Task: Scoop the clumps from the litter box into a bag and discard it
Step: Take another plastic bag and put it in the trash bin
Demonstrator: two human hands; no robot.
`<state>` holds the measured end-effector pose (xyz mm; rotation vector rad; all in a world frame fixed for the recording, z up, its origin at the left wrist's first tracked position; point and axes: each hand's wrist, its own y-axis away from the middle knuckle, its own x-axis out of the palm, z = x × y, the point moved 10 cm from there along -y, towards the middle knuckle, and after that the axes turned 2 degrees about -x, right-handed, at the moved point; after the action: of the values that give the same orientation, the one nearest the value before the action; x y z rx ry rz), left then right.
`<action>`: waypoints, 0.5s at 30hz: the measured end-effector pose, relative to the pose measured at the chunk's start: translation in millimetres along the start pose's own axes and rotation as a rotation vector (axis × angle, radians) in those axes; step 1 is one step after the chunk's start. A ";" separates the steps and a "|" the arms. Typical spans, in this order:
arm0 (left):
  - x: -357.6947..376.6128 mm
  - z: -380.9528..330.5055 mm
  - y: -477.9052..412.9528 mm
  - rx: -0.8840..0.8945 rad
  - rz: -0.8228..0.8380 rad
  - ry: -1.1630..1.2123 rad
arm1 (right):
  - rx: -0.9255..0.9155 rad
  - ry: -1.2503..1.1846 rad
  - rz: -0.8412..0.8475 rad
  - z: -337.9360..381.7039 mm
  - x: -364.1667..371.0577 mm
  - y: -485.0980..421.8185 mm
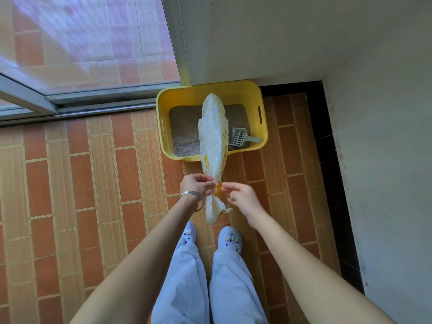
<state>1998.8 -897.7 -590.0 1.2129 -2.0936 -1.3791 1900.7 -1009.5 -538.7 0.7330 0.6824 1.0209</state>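
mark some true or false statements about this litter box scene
1. The scoop lies inside the litter box. True.
2. Nobody is holding the bag. False: it hangs from its neck, which the left hand pinches.
3. The right hand holds the scoop. False: its fingertips are at the bag's neck.
4. Bangles ring the left wrist. True.
5. The litter box is blue. False: it is yellow.
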 end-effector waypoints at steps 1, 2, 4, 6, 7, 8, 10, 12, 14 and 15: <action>0.1 2.5 0.9 -0.005 0.010 0.020 | 0.012 -0.046 -0.041 2.4 -3.7 -5.5; 0.3 4.5 2.1 -0.005 0.022 0.038 | 0.014 -0.076 -0.080 5.4 -7.2 -11.0; 1.1 7.0 4.3 0.004 0.046 0.057 | -0.009 -0.021 -0.153 11.4 -13.3 -25.0; 2.4 9.3 4.8 0.020 0.065 0.072 | -0.037 0.117 -0.180 17.5 -13.0 -37.7; 3.4 11.6 4.4 0.027 0.071 0.085 | -0.042 0.170 -0.185 21.0 -11.3 -42.3; 3.6 14.2 4.8 0.034 0.076 0.093 | -0.049 0.210 -0.189 23.3 -8.7 -47.2; 3.6 18.9 5.2 0.047 0.082 0.086 | -0.060 0.261 -0.188 28.5 -2.6 -54.6; 1.9 23.4 4.7 0.059 0.075 0.059 | -0.042 0.319 -0.192 29.2 2.3 -59.3; -0.9 25.7 4.0 0.074 0.062 0.031 | -0.018 0.392 -0.203 28.3 4.4 -63.0; -1.9 26.0 3.8 0.072 0.062 0.023 | -0.010 0.421 -0.206 29.0 4.8 -64.4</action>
<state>1980.4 -880.8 -598.5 1.1753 -2.1634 -1.2670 1957.3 -1033.0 -574.2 0.4281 1.0926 0.9945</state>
